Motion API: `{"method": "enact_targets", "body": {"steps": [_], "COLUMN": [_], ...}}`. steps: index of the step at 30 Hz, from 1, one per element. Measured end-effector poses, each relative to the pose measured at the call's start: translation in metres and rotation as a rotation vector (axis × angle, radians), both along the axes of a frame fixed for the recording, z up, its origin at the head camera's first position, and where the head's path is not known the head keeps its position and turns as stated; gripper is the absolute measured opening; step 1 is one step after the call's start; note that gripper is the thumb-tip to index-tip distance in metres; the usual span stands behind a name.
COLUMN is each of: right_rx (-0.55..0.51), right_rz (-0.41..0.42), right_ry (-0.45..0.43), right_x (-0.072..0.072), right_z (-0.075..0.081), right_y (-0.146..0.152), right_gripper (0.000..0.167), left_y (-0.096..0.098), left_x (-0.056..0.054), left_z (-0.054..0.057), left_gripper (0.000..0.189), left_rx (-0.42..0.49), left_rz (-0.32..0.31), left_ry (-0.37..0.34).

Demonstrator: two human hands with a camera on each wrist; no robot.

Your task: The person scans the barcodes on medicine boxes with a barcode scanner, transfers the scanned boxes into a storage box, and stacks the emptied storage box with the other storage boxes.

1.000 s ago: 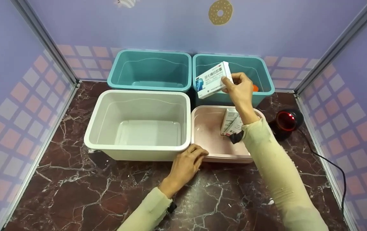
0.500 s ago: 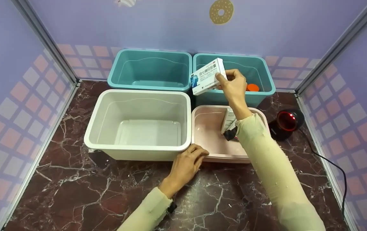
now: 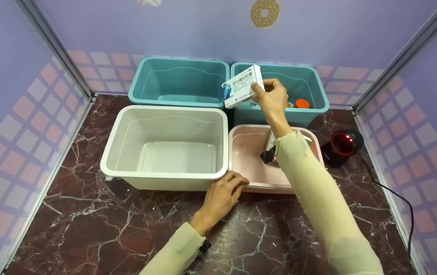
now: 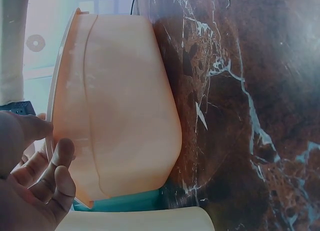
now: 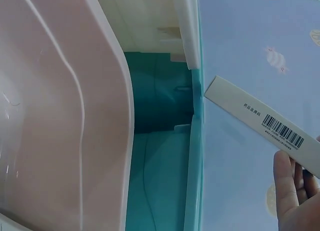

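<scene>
Right hand [image 3: 274, 98] pinched a white box [image 3: 240, 88] over the far tubs

The white box was gripped at its right end, the thumb across its printed face and the other fingers behind. The rest of it reached left past the fingers, tilted, over where the left teal tub [image 3: 180, 82] and right teal tub [image 3: 296, 81] met. A barcode [image 5: 283, 131] showed on a narrow side.

The left hand [image 3: 220, 195] had its fingers curled on the near rim of the pink tub [image 3: 249, 162], by its left corner, just beside the white tub [image 3: 180, 183]. The right sleeve [image 3: 314, 194] crossed the pink tub, partly hiding cartons [image 3: 270, 140] inside. An orange lid [image 3: 301, 104] showed in the right teal tub. A black device [image 3: 342, 148], glowing red, stood on the desk [image 3: 127, 229] to the right.
</scene>
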State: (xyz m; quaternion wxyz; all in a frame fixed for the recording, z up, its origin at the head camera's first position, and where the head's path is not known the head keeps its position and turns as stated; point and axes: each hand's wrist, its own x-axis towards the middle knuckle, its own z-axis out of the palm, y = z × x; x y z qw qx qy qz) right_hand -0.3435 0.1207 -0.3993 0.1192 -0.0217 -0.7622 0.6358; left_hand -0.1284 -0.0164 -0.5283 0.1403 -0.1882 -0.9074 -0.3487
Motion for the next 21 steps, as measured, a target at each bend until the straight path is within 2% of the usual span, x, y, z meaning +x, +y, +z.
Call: {"method": "enact_targets", "body": {"steps": [7, 14, 21], "right_rx": [0.020, -0.024, -0.025], "right_rz": [-0.004, 0.012, 0.010], "right_ry": [0.000, -0.013, 0.003], "right_x": [-0.003, -0.005, -0.006], "right_z": [0.000, -0.002, -0.004], "right_y": [-0.012, -0.021, -0.028], "right_gripper": [0.028, 0.027, 0.027], "left_y": [0.000, -0.001, -0.001], "left_x": [0.001, 0.000, 0.000], "left_z": [0.001, 0.001, 0.000], "left_gripper": [0.013, 0.013, 0.013], "left_rx": [0.004, -0.006, -0.010], "left_rz": [0.004, -0.004, -0.008], "left_ry": [0.011, 0.022, 0.028]}}
